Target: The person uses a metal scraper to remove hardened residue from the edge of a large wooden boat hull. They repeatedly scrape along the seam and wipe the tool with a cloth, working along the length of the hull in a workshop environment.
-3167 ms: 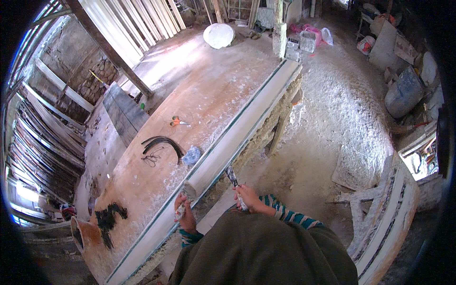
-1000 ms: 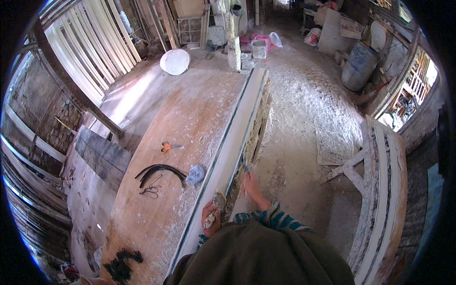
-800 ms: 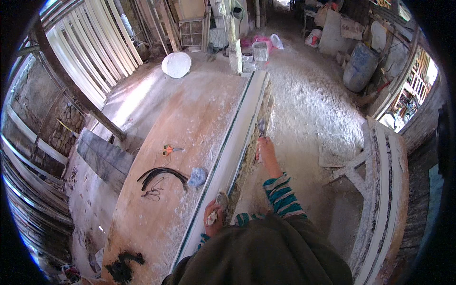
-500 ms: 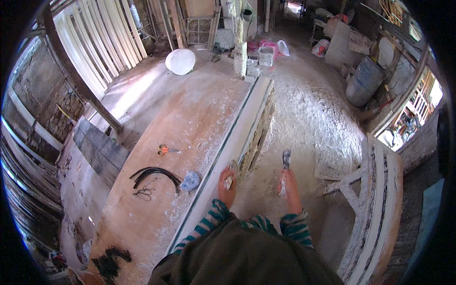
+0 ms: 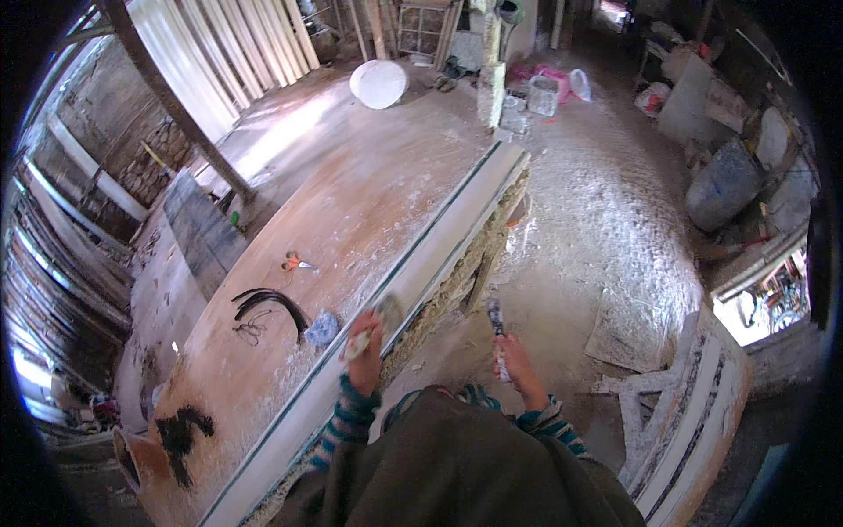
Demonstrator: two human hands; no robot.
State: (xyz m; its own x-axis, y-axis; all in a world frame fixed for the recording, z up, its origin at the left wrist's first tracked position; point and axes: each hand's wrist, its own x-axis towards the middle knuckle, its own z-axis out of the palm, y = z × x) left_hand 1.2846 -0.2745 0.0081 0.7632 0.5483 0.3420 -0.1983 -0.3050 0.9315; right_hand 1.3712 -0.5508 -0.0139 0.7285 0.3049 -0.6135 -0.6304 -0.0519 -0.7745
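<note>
My left hand [image 5: 367,338] is closed around a pale-handled tool [image 5: 357,345], its greyish head blurred over the long white moulding strip [image 5: 430,263] on the table's right edge. Its exact kind does not show. Lower and to the right, my right hand [image 5: 518,358] grips a narrow, plaster-smeared scraper [image 5: 496,318], blade pointing forward, off the table's side. Dark green lines run along the strip's edges, and rough plaster hangs along its right side. Left of the strip lies a bluish-white lump [image 5: 322,328].
On the brown table [image 5: 290,369] lie orange-handled scissors [image 5: 299,262], curved black strips [image 5: 272,303], thin wire [image 5: 250,330] and a black tangled bundle [image 5: 183,435]. A white-streaked wooden frame [image 5: 694,422] stands at right, a post [image 5: 492,79] beyond the table, a blue-grey barrel [image 5: 724,186] far right.
My left hand has moved left and slightly forward, onto the strip, with its tool. My right hand and scraper have shifted slightly left and down. The whole view has turned.
</note>
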